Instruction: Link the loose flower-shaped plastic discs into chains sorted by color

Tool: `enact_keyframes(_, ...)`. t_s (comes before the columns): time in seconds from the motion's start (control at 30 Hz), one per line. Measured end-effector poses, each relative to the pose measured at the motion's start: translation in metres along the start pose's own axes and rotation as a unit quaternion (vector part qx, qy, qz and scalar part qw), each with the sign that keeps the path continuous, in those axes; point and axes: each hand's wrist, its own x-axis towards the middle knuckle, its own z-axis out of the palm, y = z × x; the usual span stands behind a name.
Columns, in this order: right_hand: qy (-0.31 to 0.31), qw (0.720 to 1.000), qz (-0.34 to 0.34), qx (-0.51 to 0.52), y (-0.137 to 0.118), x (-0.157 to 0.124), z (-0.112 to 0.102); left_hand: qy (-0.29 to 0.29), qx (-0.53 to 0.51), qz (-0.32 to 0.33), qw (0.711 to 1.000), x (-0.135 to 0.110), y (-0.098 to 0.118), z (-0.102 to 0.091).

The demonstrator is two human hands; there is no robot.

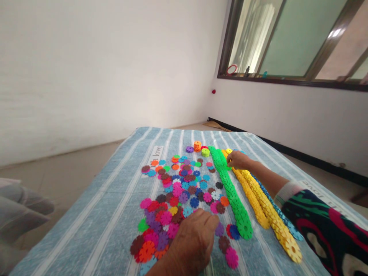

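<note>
A loose pile of small coloured plastic snowflake discs (pixel 178 191) lies on a blue striped cloth (pixel 100 214). To its right run three long rows of joined discs: a green row (pixel 232 195), a yellow row (pixel 258 199) and a blue row (pixel 290 226) mostly hidden behind the yellow. My left hand (pixel 191 241) rests on the near part of the pile, fingers curled down over discs; what they hold is hidden. My right hand (pixel 238 160), on a patterned sleeve (pixel 319 226), reaches to the far end of the rows, fingers pinched on a green disc at the green row.
Short stacks of discs, orange (pixel 197 146), purple (pixel 189 149) and light green (pixel 205 152), stand at the far end of the pile. The cloth-covered surface ends at the left and far edges above a bare floor (pixel 71 168). A window (pixel 290 38) is at the upper right.
</note>
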Motion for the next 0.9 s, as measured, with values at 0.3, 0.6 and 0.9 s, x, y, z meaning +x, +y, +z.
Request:
enact_keyframes(0.3, 0.034, 0.999, 0.013, -0.014, 0.001, 0.001, 0.000, -0.005, 0.000, 0.000, 1.000, 0.000, 0.001, 0.000)
enact_keyframes(0.6, 0.124, 0.992, -0.019, 0.004, -0.023, -0.013, -0.021, -0.028, 0.002, -0.007, 1.000, 0.001, 0.003, -0.003)
enact_keyframes(0.9, 0.066, 0.984, -0.162, 0.019, -0.095, -0.030, -0.004, -0.024, -0.004, -0.006, 1.000, 0.001, 0.006, -0.008)
